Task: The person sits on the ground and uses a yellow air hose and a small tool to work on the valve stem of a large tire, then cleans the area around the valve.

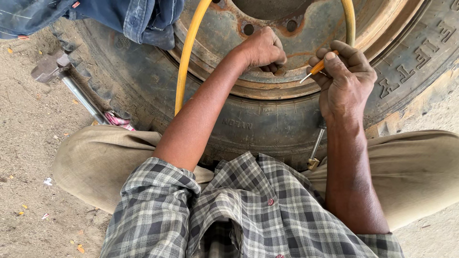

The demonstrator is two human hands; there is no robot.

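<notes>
Your left hand [263, 50] sits fisted against the rusty wheel rim [287, 88] at upper centre, your right hand [346, 76] just beside it pinching a small orange-handled tool [316, 70]. Between them only a narrow gap opens. The yellow hose [184, 71] arcs over the rim, fencing both sides. Blue cloth [138, 19] crowds the upper left; a hammer [71, 81] lies along the tyre [267, 126] at left. Open sandy ground [28, 157] spreads at the left edge and lower left.
</notes>
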